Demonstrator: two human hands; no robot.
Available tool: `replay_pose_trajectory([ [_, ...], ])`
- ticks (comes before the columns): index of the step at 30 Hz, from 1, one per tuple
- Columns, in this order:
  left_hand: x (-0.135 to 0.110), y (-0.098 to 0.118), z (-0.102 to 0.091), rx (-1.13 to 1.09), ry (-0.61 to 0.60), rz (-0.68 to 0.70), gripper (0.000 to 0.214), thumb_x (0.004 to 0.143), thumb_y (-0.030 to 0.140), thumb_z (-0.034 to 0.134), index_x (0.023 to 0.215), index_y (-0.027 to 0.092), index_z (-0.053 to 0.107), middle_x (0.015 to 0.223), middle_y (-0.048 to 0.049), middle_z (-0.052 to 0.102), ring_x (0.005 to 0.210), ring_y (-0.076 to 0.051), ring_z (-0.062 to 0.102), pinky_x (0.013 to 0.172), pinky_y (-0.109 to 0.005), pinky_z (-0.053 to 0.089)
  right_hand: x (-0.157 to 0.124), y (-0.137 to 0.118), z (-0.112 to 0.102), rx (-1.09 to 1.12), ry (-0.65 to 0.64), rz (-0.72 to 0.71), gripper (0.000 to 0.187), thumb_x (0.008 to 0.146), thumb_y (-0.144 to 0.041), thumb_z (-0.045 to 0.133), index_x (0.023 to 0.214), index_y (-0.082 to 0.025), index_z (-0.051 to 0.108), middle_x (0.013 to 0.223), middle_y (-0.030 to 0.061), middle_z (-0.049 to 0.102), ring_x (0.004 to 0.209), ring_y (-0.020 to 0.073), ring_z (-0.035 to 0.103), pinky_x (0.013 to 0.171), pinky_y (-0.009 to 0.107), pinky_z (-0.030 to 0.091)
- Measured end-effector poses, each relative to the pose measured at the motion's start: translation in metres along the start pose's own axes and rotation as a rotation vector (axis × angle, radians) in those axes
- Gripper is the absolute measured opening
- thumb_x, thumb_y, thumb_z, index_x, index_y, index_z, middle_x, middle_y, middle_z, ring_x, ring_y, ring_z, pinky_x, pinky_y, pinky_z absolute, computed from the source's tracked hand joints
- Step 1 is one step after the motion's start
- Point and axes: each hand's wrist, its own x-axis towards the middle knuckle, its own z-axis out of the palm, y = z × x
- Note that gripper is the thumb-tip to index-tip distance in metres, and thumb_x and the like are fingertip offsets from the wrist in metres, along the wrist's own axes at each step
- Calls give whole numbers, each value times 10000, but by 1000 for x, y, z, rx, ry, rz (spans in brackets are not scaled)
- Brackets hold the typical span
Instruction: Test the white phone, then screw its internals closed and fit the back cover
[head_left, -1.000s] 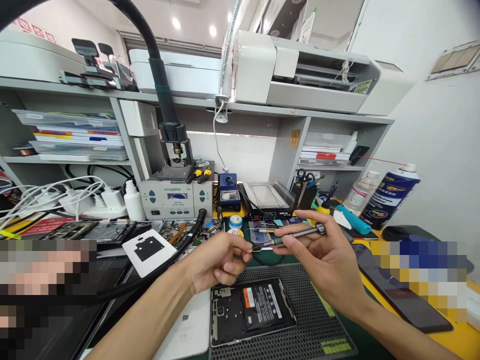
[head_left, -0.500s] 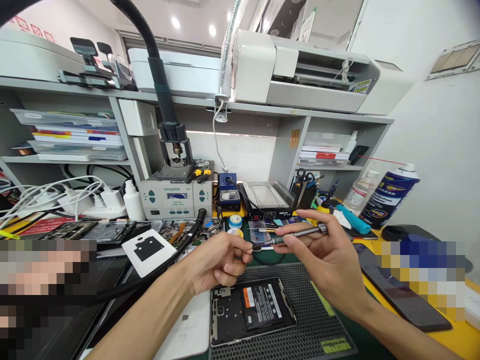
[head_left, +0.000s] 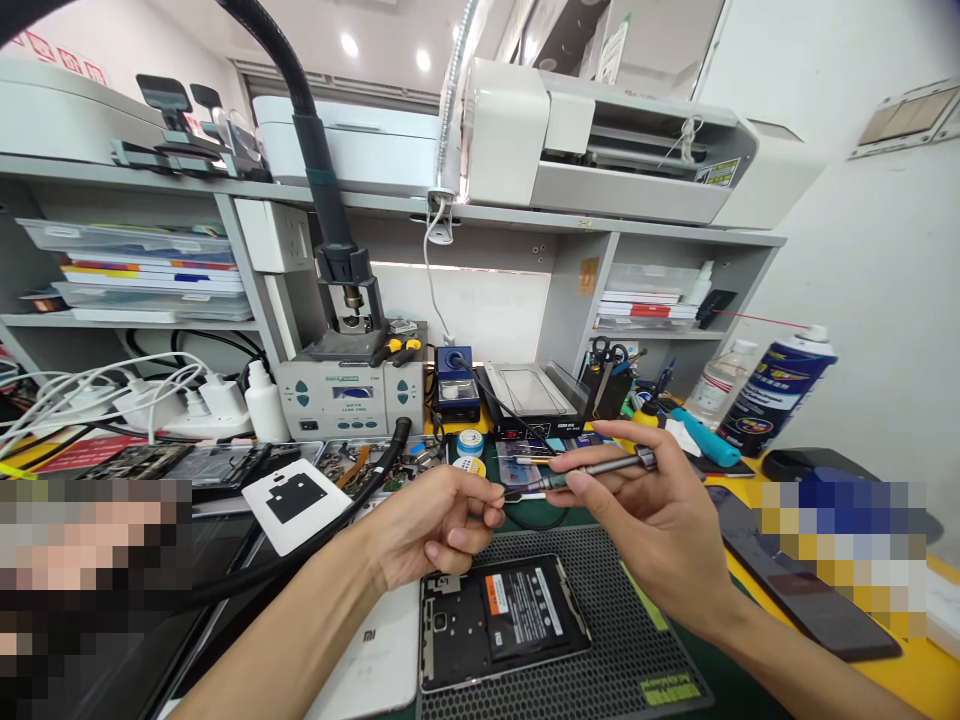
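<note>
A slim grey screwdriver (head_left: 611,464) lies between the thumb and fingers of my right hand (head_left: 660,515), its thin end pointing left. My left hand (head_left: 442,525) is closed in a pinch right at that thin end; whatever is between its fingertips is too small to make out. Below both hands an opened phone (head_left: 457,655) lies on a dark perforated mat (head_left: 622,675), its inside facing up. A black battery (head_left: 525,612) with an orange label sits in it. Left of the phone rests a white back cover (head_left: 367,660), partly under my left forearm.
A hot-air station (head_left: 337,395) stands behind, its black hose (head_left: 367,490) crossing the left side. A white card (head_left: 289,505) lies by the hose. On the right are a dark phone (head_left: 806,575), a spray can (head_left: 780,390) and a clear bottle (head_left: 720,385). Shelves (head_left: 660,230) rise at the back.
The view has shifted very slightly. Both hands, the screwdriver and the opened phone stay where they were.
</note>
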Motion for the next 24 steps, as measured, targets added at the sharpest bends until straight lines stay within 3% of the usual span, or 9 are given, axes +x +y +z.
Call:
replay_pose_trajectory([
  [8, -3, 1, 2, 6, -52, 27, 213, 862, 231, 610, 703, 129, 512, 649, 50, 378, 426, -11, 218, 306, -135, 100, 2, -2, -2, 39, -4, 27, 323, 899, -192, 703, 1156, -243, 514, 954, 38, 759, 802, 183, 768, 733, 320, 696],
  [24, -1, -1, 3, -36, -69, 36, 210, 890, 237, 590, 726, 146, 494, 650, 46, 408, 423, -14, 250, 298, -125, 118, 1, -2, -2, 23, 3, -6, 322, 902, -185, 689, 1165, -257, 518, 971, 35, 752, 813, 196, 767, 750, 363, 694],
])
